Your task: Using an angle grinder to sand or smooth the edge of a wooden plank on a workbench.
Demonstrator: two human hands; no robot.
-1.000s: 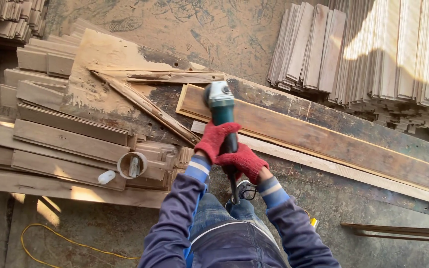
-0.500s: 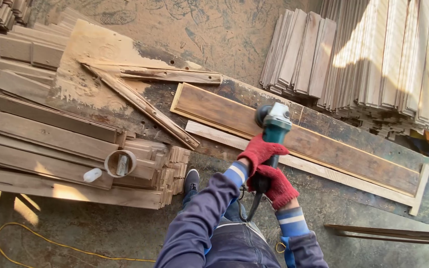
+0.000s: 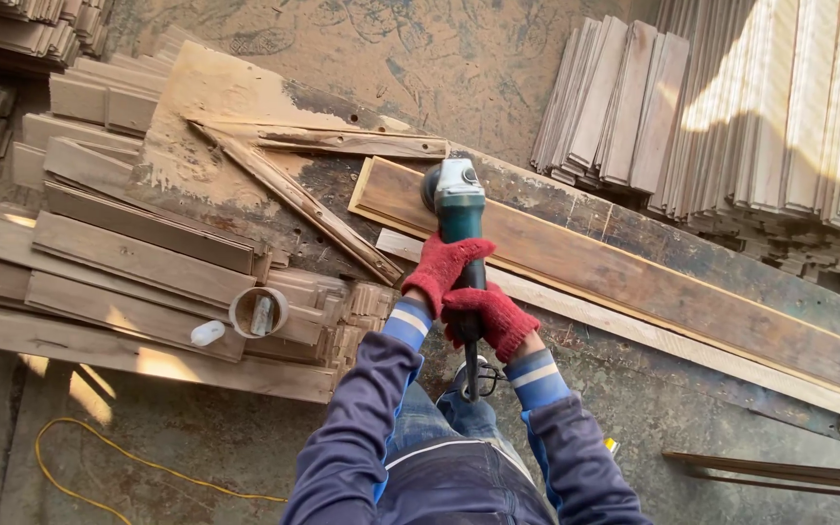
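Both my hands wear red knit gloves and grip a green and grey angle grinder. My left hand holds the body forward, my right hand holds the rear of the handle by the cord. The grinder's head rests on the left end of a long dark wooden board, which lies diagonally on a dusty workbench, held by pale wooden stop strips along its near edge and right end.
Stacks of wooden planks lie at the left, with a small round container and a white cap on them. Many boards lean at the upper right. A yellow cord curls on the floor.
The grinder and both hands moved left along the board, from its middle back to the left end. The camera view shifted with them.
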